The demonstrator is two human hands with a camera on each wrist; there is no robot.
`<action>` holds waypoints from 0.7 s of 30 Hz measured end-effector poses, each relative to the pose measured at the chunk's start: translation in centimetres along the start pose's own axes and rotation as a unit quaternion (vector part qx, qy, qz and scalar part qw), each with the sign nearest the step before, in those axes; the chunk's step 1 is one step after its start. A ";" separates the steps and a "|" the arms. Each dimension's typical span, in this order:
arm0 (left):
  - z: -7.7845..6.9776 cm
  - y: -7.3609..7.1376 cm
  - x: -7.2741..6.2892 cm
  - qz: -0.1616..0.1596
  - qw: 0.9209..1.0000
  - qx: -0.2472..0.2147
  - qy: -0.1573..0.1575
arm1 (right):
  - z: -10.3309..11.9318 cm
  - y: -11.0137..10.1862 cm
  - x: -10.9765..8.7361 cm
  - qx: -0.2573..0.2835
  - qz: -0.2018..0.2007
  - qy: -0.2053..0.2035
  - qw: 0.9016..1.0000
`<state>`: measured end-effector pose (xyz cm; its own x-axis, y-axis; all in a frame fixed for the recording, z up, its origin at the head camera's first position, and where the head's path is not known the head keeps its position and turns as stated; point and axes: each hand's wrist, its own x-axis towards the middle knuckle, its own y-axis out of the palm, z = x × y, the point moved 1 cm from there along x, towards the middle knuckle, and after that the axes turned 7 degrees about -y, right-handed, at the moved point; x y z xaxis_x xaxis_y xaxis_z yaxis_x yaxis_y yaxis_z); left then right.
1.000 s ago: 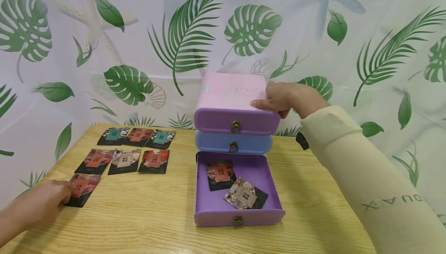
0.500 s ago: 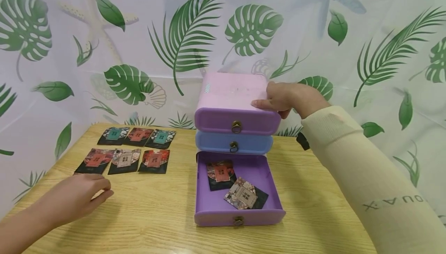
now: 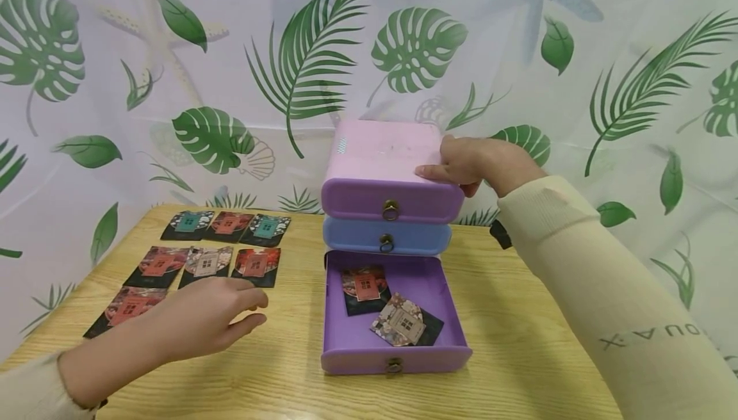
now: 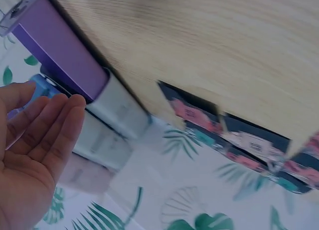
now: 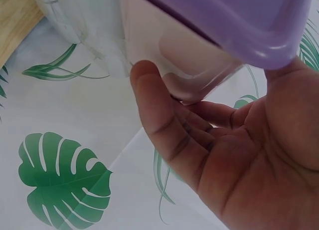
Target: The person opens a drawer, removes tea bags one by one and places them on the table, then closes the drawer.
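Observation:
A small chest of drawers (image 3: 383,150) stands on the table, with a pink top and purple and blue fronts. My right hand (image 3: 481,159) grips its upper right edge, thumb on the top. In the right wrist view, the fingers (image 5: 169,135) of that hand lie against the chest's side. The purple bottom drawer (image 3: 340,337) is pulled out and holds a red-labelled sachet (image 3: 366,288) and a beige-labelled sachet (image 3: 406,321). My left hand (image 3: 202,317), holding nothing, hovers over the table left of that drawer. Its fingers are loosely bent.
Left of the chest, flat sachets lie in rows: a back row with a teal-labelled sachet (image 3: 187,223), a middle row with a red-labelled one (image 3: 256,266), and another red-labelled one (image 3: 129,306) nearer me. A leaf-patterned cloth (image 3: 323,42) hangs behind the wooden table (image 3: 277,381).
My left hand has let go of the nearest red-labelled sachet, which now lies slightly further left, and has moved right toward the drawer. The right hand has stayed on the chest.

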<state>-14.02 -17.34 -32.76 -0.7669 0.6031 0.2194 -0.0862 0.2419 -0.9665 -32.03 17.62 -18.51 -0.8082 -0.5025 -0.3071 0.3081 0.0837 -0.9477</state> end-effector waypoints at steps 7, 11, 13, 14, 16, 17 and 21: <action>-3.0 0.9 4.1 -0.005 0.996 -0.004 0.084 | 0.0 0.0 0.0 -0.002 0.002 -0.003 1.000; -4.1 1.6 6.6 0.007 0.992 0.001 0.129 | 0.0 0.0 -0.1 -0.004 0.005 -0.005 1.000; -4.6 2.0 7.7 0.017 0.989 0.011 0.145 | 0.0 0.0 0.0 -0.006 0.005 -0.007 1.000; -4.8 2.2 8.2 0.022 0.988 0.017 0.150 | 0.0 0.0 0.0 -0.006 0.005 -0.007 1.000; -5.2 2.6 9.2 0.030 0.987 0.027 0.157 | 0.1 0.0 0.0 -0.008 0.005 -0.007 1.000; -5.4 2.9 9.6 0.038 0.986 0.029 0.159 | 0.1 0.0 0.0 -0.009 0.005 -0.007 1.000; -6.3 4.0 11.3 0.094 0.982 0.046 0.154 | 0.2 0.0 -0.1 -0.009 0.006 0.001 1.000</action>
<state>-19.04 -4.77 -33.30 -0.5464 0.8359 0.0523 -0.0289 0.0436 -0.9986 -31.82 17.51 -18.47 -0.8059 -0.4994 -0.3180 0.3079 0.1053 -0.9456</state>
